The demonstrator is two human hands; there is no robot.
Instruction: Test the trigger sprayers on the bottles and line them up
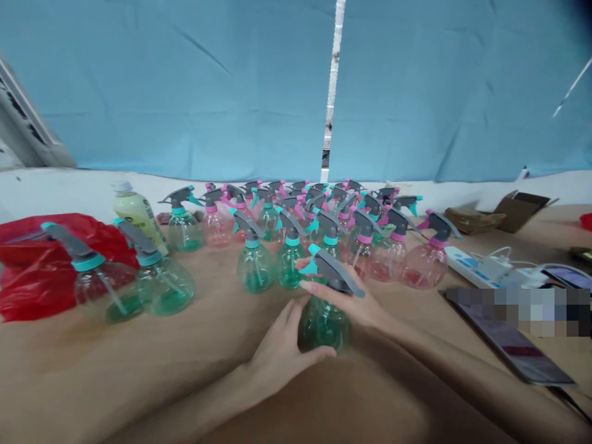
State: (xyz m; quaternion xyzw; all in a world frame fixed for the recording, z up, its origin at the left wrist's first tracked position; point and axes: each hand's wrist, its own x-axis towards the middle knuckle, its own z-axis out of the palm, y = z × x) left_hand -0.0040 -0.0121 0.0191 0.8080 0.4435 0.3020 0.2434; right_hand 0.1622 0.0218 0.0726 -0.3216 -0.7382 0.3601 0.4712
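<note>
At the front middle of the table stands a clear green spray bottle [326, 324] with a grey and turquoise trigger head. My left hand [280, 339] curls round the left side of its body, thumb across the front. My right hand [354, 302] is wrapped about its neck, just under the spray head; some of those fingers are hidden behind it. Close behind are more green spray bottles [256, 268] and pink ones [425, 265], standing upright in a crowded group. Two further green bottles, one at the far left [104, 290] and one beside it [166, 287], lean in the view.
A red plastic bag [50, 259] and a pale drink bottle [139, 213] are at the left. To the right lie a white power strip [472, 266] with plugs and cables, a dark flat tablet-like device [513, 345] and an open cardboard box [520, 209]. Blue cloth [222, 92] hangs behind.
</note>
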